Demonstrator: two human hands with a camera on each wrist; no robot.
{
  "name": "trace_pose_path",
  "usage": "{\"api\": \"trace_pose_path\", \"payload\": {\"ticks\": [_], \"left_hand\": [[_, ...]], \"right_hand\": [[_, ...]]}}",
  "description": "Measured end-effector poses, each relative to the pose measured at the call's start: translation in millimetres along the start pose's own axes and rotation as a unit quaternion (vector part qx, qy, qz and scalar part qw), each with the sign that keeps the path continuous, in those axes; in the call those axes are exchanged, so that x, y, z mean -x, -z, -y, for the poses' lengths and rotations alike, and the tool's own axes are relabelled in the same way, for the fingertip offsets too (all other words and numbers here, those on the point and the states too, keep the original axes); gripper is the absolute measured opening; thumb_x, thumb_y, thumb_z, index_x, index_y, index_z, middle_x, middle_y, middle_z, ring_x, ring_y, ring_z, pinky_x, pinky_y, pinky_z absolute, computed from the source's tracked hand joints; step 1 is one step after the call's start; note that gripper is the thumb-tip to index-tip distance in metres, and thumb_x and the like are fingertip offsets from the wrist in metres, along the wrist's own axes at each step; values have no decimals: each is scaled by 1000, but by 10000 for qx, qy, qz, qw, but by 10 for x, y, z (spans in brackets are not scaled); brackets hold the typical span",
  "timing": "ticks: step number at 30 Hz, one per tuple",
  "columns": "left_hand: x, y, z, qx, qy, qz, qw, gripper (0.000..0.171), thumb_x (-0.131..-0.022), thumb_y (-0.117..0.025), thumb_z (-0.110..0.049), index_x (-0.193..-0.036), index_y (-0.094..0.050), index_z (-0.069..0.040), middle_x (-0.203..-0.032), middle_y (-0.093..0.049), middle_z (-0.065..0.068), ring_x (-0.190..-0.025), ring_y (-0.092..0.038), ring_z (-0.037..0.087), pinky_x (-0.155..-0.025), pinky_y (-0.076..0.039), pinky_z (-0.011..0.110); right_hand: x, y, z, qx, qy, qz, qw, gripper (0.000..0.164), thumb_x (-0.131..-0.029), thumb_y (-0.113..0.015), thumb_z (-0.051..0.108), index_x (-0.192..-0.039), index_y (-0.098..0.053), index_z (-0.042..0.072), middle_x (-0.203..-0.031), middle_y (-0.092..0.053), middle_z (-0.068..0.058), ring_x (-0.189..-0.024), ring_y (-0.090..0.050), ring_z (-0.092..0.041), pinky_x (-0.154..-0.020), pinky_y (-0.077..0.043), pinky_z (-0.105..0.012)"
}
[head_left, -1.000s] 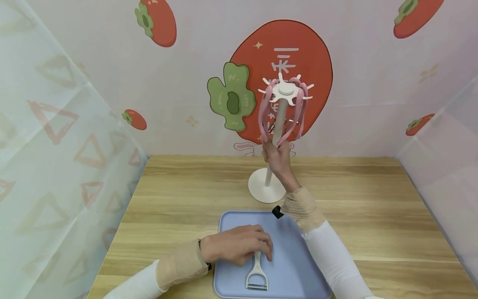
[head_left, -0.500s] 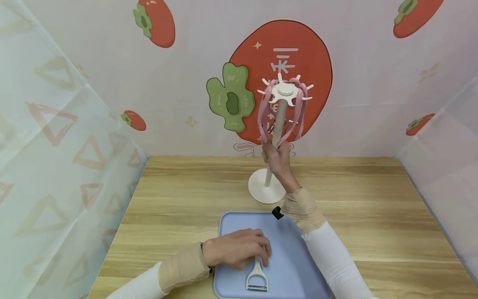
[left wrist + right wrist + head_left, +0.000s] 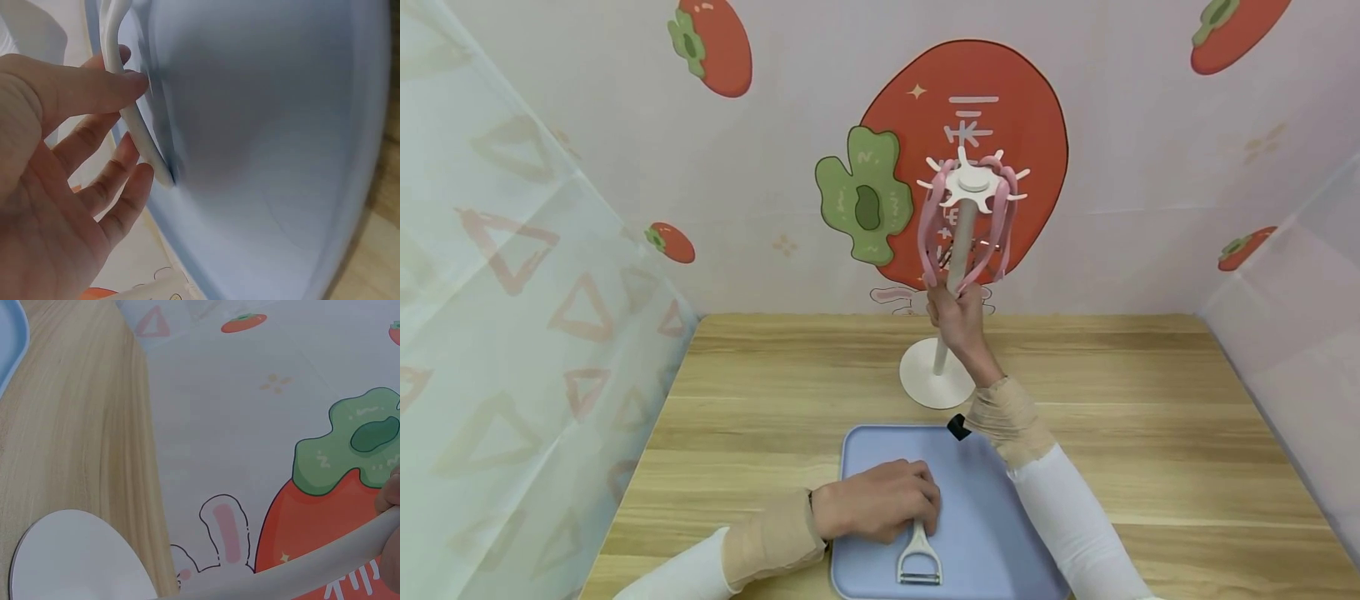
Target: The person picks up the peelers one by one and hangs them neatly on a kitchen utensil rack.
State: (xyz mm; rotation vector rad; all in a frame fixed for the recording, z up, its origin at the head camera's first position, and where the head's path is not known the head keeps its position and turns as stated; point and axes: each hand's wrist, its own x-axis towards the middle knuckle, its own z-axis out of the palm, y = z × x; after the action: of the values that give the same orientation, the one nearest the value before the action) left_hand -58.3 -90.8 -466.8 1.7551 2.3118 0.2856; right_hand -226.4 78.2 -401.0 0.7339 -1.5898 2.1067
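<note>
A white peeler (image 3: 920, 557) with a metal blade lies over the blue tray (image 3: 977, 500), its blade end toward the near edge. My left hand (image 3: 886, 502) pinches its handle; the left wrist view shows thumb and fingers on either side of the handle (image 3: 145, 140), whose tip is right at the tray surface. My right hand (image 3: 958, 321) grips the pole of a white stand (image 3: 964, 242) just under its hooked top. Pink strap-like pieces (image 3: 931, 225) hang from the hooks. In the right wrist view the pole (image 3: 312, 570) runs into the fingers at the right edge.
The stand's round white base (image 3: 925, 375) rests on the wooden table (image 3: 760, 392) behind the tray. A patterned wall (image 3: 775, 167) rises at the table's back edge, with side walls left and right. My right forearm crosses over the tray's right side.
My left hand has lowered slightly toward me and its fingers have closed on the peeler's handle; the peeler has shifted very slightly. The right hand and the stand have stayed in place.
</note>
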Motion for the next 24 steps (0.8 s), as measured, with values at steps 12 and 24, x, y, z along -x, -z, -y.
{"api": "trace_pose_path", "payload": {"ticks": [12, 24], "left_hand": [[-23, 111, -80, -473, 143, 288, 9984, 38, -79, -79, -3, -99, -81, -36, -100, -67, -21, -90, -56, 4, -75, -44, 19], [-5, 175, -72, -30, 373, 362, 9986, 28, -88, -77, -8, -100, -80, -34, -101, -67, -20, -90, -57, 3, -70, -46, 19]], "right_hand": [[13, 23, 4, 130, -117, -57, 9998, 35, -103, -51, 10, -76, -47, -10, -49, -37, 6, -36, -31, -11, -36, -25, -25], [-1, 15, 4, 129, -52, -44, 9999, 35, -103, -53, 14, -77, -48, -8, -49, -38, 5, -35, -32, -11, -36, -26, -25]]}}
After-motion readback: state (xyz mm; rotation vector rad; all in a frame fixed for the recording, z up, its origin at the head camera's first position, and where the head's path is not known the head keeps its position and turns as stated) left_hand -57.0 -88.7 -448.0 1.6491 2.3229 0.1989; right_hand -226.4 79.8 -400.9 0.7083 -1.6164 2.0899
